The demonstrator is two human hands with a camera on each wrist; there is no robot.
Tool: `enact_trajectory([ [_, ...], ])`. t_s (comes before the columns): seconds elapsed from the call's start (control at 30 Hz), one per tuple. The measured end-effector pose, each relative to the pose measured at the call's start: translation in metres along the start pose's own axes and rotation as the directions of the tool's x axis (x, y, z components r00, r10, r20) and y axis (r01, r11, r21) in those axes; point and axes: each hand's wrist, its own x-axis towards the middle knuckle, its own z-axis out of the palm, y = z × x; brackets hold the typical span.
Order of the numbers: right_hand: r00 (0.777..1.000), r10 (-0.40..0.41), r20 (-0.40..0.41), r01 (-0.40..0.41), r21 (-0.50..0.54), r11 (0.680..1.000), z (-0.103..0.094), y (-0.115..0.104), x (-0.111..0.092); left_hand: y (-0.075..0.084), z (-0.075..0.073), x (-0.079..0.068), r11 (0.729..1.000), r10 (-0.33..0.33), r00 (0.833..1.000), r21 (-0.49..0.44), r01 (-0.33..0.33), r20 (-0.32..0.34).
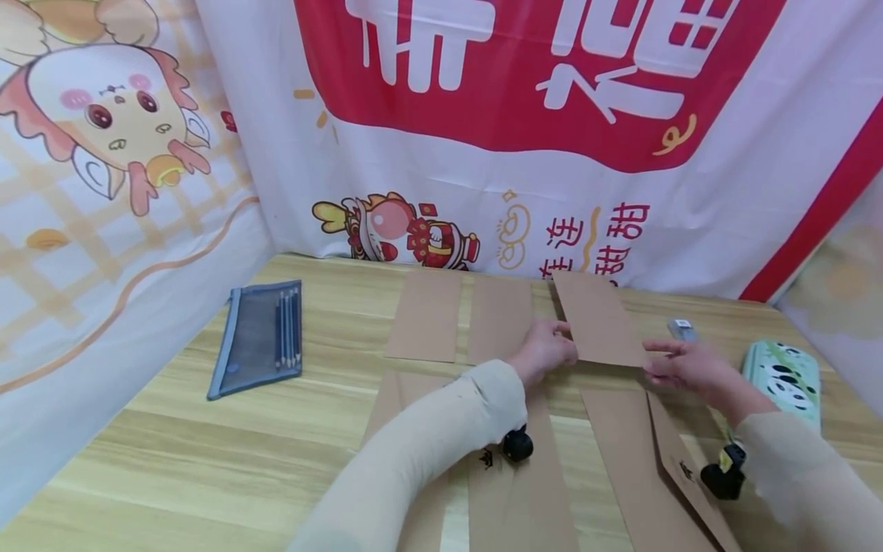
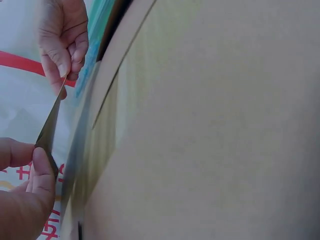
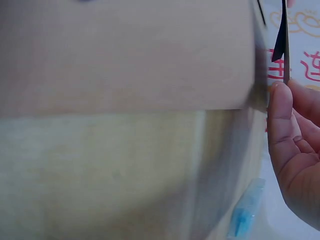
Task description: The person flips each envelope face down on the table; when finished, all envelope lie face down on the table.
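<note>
Between both hands, a brown kraft-paper envelope (image 1: pixel 599 318) is held tilted just above the back of the table. My left hand (image 1: pixel 545 349) pinches its near left corner; in the left wrist view, thumb and forefinger meet on its edge. At the near right corner, my right hand (image 1: pixel 690 368) pinches it too, as the right wrist view shows with that hand (image 3: pixel 297 145). Two flat brown pieces (image 1: pixel 424 314) (image 1: pixel 500 318) lie to its left. Nearer me are more brown envelopes, one (image 1: pixel 669 468) with a raised flap bearing a crown mark. My left forearm partly hides others.
A blue mesh pouch (image 1: pixel 251 337) with several pencils lies at the left. On the right are a mint panda-print case (image 1: pixel 782 379) and a small grey-blue item (image 1: pixel 681 330). A printed cloth (image 1: pixel 414 169) hangs along the table's back edge.
</note>
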Motion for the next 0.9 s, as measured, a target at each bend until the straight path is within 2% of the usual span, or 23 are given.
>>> enact_trajectory([
  [0.2,0.999,0.021,0.026,-0.02,-0.006,1.0,0.006,0.01,0.005,-0.002,-0.003,0.001,0.994,-0.067,0.998,0.083,0.067,-0.003],
  [0.43,0.998,0.067,-0.004,-0.067,-0.028,0.997,0.012,0.008,0.005,-0.004,-0.006,0.005,0.985,-0.059,0.998,0.164,0.059,-0.007],
  [0.63,0.994,0.11,-0.021,-0.111,-0.037,0.993,0.013,0.005,0.005,-0.003,-0.005,0.003,0.982,-0.086,0.996,0.167,0.085,0.003],
  [0.9,0.99,0.138,-0.016,-0.139,-0.032,0.99,0.011,0.006,0.003,-0.002,-0.004,0.0,0.982,-0.085,0.996,0.172,0.08,0.021],
])
